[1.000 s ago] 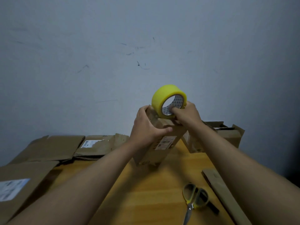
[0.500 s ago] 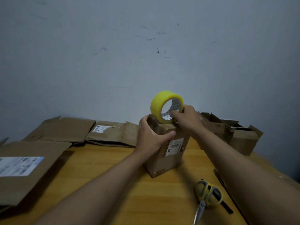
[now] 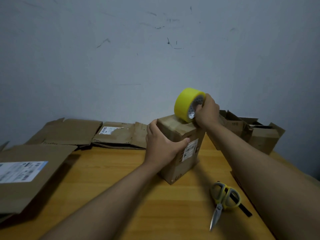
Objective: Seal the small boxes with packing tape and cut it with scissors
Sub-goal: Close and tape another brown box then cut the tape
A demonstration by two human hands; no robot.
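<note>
A small brown cardboard box [image 3: 186, 158] with a white label stands upright on the wooden table [image 3: 121, 187]. My left hand [image 3: 161, 146] grips the box's upper left side, thumb on the labelled face. My right hand [image 3: 207, 112] holds a yellow roll of packing tape [image 3: 185, 103] by its core, with the roll resting on the right part of the box top. Yellow-handled scissors [image 3: 223, 200] lie shut on the table to the right of the box, blades pointing toward me.
Flattened cardboard boxes lie at the left front [image 3: 26, 174] and along the wall [image 3: 72, 131], [image 3: 119, 135]. Open brown boxes [image 3: 263, 135] stand at the back right. A grey wall rises behind the table. A cardboard strip is hidden under my right forearm.
The box has been brought lower and stands on the table. The tape roll has shifted to the right over the box top. My view has swung left and down.
</note>
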